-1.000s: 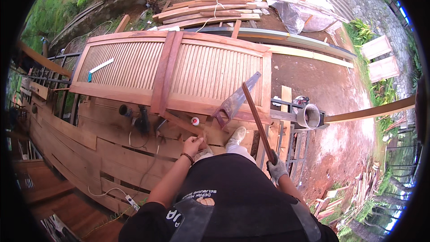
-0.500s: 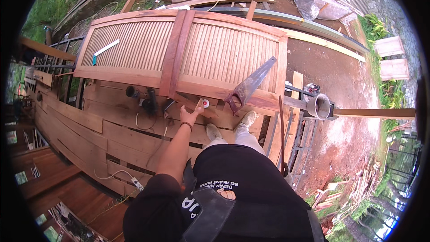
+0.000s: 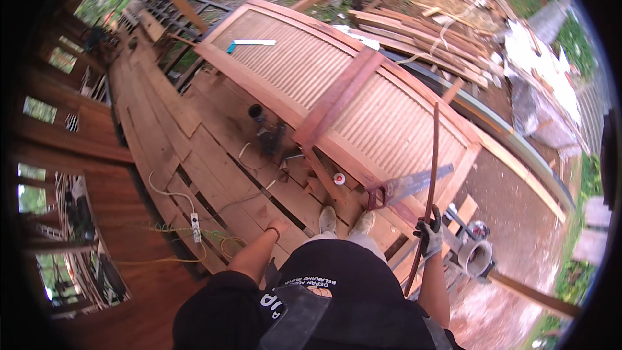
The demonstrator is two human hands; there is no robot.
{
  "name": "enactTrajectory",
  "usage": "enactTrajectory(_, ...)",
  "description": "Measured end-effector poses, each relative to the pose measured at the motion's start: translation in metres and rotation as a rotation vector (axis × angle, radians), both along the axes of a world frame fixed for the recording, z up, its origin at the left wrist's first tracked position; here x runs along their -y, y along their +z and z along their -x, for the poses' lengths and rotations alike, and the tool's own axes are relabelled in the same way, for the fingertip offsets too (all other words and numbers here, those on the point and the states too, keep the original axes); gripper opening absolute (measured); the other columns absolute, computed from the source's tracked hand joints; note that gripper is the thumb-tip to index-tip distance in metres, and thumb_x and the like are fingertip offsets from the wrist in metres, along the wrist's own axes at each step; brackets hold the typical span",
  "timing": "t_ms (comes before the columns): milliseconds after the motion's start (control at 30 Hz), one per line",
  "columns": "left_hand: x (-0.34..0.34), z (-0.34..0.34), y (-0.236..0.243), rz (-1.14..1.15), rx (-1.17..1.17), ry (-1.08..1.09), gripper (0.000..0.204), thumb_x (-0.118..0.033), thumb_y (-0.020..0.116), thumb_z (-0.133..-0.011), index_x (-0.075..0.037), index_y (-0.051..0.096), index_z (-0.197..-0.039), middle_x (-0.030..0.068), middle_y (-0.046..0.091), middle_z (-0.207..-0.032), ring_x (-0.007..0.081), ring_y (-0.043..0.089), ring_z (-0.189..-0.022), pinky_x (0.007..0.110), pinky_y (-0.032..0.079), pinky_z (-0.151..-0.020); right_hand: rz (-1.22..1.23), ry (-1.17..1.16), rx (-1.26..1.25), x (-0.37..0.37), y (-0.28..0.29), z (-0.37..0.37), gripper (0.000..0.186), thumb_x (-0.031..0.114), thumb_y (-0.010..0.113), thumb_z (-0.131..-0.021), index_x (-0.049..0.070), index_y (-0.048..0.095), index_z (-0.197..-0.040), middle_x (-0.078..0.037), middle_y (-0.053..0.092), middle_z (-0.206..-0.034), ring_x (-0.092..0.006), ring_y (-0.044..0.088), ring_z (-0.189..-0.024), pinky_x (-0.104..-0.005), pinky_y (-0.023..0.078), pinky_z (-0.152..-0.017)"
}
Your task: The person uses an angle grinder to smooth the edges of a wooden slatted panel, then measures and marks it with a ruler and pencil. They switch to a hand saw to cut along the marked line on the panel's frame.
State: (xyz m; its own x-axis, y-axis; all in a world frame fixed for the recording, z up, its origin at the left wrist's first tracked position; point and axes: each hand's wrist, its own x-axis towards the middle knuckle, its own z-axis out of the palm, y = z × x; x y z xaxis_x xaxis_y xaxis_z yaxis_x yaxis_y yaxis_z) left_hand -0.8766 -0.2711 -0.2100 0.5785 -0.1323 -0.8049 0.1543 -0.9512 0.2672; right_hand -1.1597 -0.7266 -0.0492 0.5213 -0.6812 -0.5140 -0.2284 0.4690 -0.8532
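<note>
My right hand (image 3: 430, 236), in a grey-and-black glove, is wrapped round a long, thin, dark brown wooden strip (image 3: 433, 178). Its upper part passes in front of a louvred wooden panel (image 3: 304, 81) and the end of a handsaw (image 3: 408, 186). The saw lies on the panel's near right part, its handle at the near edge. My bare left hand (image 3: 278, 225) is low over the plank floor, left of my shoes; its fingers are blurred and foreshortened. A reddish board (image 3: 340, 97) lies across the panel's middle. A white-and-teal L-shaped square (image 3: 253, 43) rests near its far left end.
Beneath the panel's near edge are a dark power tool (image 3: 269, 137) and a small white-and-red round item (image 3: 339, 179). A power strip (image 3: 195, 227) with cables lies on the planks (image 3: 220, 168) to the left. A grey bucket (image 3: 475, 257) stands right of my glove. Stacked boards (image 3: 421, 42) lie beyond.
The view has turned left. My left hand has drawn back from beside the round item toward me. My gloved right hand has come into clear view, gripping the strip.
</note>
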Motion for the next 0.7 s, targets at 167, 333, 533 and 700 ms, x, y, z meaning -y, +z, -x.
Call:
enactTrajectory(167,-0.002,0.044,0.042,0.193,0.087,0.355,0.036,-0.031,0.065,-0.084,-0.001,0.071,-0.103,0.0167,0.072,-0.1,0.029,0.068,-0.096,0.036,0.051,-0.086,-0.056,0.144,0.011,0.067,-0.029,-0.106,0.081,0.007,0.064,-0.084,0.026,0.028,-0.153,-0.006,0.059,-0.079,-0.0142,0.054,-0.056,-0.0281,0.046,-0.046)
enactTrajectory(333,-0.016,0.148,0.084,0.243,0.196,0.729,0.035,-0.033,0.065,-0.085,-0.001,0.07,-0.098,0.0139,0.072,-0.091,0.0261,0.069,-0.089,0.035,0.051,-0.083,0.336,0.171,-0.343,0.065,-0.08,-0.229,0.103,0.025,0.081,-0.073,0.012,0.022,-0.156,-0.02,0.049,-0.142,-0.0317,0.052,-0.125,-0.0402,0.042,-0.104)
enactTrajectory(533,-0.046,0.26,0.11,-0.062,0.087,0.48,0.043,-0.043,0.057,-0.088,-0.003,0.072,-0.092,0.0139,0.072,-0.091,0.0296,0.068,-0.09,0.039,0.051,-0.083,0.45,0.182,-0.724,0.103,-0.14,-0.314,0.12,0.038,0.087,-0.063,0.014,0.016,-0.157,-0.02,0.04,-0.15,-0.0354,0.048,-0.132,-0.0433,0.039,-0.111)
enactTrajectory(700,-0.076,0.344,0.085,-0.077,0.05,0.714,0.041,-0.042,0.057,-0.088,-0.004,0.073,-0.093,0.0143,0.073,-0.089,0.0301,0.069,-0.088,0.04,0.051,-0.081,0.354,0.068,-0.425,0.102,-0.185,-0.334,0.109,0.026,0.083,-0.072,0.015,0.015,-0.157,-0.015,0.046,-0.144,-0.0307,0.053,-0.121,-0.0404,0.045,-0.102)
